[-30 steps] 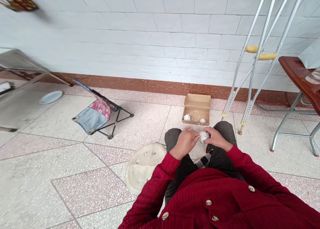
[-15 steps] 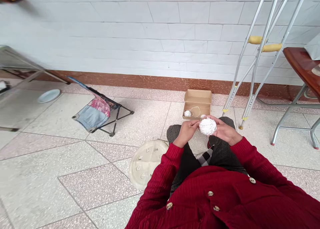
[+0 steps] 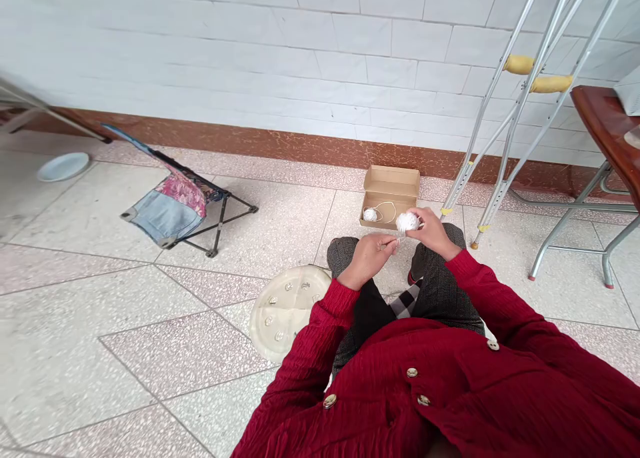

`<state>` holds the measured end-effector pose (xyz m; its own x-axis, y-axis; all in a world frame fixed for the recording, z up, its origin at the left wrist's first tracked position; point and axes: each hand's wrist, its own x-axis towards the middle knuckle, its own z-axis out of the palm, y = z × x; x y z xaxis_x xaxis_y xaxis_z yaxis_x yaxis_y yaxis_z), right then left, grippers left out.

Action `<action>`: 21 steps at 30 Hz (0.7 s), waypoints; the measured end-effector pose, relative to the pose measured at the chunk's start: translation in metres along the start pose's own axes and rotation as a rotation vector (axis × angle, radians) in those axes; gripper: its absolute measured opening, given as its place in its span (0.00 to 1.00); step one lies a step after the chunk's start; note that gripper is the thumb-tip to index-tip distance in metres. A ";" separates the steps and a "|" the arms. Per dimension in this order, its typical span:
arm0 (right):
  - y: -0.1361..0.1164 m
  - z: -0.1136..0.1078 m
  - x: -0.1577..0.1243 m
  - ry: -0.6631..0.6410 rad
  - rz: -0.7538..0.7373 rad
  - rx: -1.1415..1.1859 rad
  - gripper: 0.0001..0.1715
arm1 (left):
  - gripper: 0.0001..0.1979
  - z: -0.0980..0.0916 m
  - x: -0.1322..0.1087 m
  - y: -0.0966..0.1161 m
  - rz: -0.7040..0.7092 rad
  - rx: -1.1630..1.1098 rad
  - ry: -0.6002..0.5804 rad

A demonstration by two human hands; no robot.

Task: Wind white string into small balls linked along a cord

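Observation:
My right hand [image 3: 431, 231] grips a white ball of yarn [image 3: 408, 223] above my knees, its fingers wrapped round the right side. Just to the left, my left hand [image 3: 374, 257] is closed in a pinch on a strand of the yarn close to the ball. Beyond both hands, an open cardboard box [image 3: 393, 183] stands on the floor near the wall. Inside it lies a smaller white yarn ball [image 3: 370, 215] with a loop of pale strand beside it.
A folding stool [image 3: 180, 208] with a denim seat stands to the left. Beside my left leg is a round cream lid-like disc [image 3: 263, 315]. Crutches [image 3: 505, 138] lean on the wall at right, near a brown-topped stool [image 3: 607, 121]. A pale plate [image 3: 63, 167] lies far left.
My right hand has turned over the yarn ball and lifted it slightly away from me. The left hand now sits lower than the ball, pinching the strand. The view has shifted a little.

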<state>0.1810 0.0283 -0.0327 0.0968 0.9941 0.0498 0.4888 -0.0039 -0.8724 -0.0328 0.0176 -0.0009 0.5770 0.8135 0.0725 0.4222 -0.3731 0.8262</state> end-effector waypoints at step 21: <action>-0.051 -0.029 -0.027 -0.173 0.170 0.766 0.29 | 0.22 0.026 0.005 -0.009 -0.073 -0.335 -0.017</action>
<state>0.1786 -0.0018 0.0250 -0.0502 0.9895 -0.1355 -0.2573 -0.1439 -0.9555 -0.0156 0.0136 -0.0227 0.5661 0.8243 -0.0008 0.2119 -0.1446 0.9665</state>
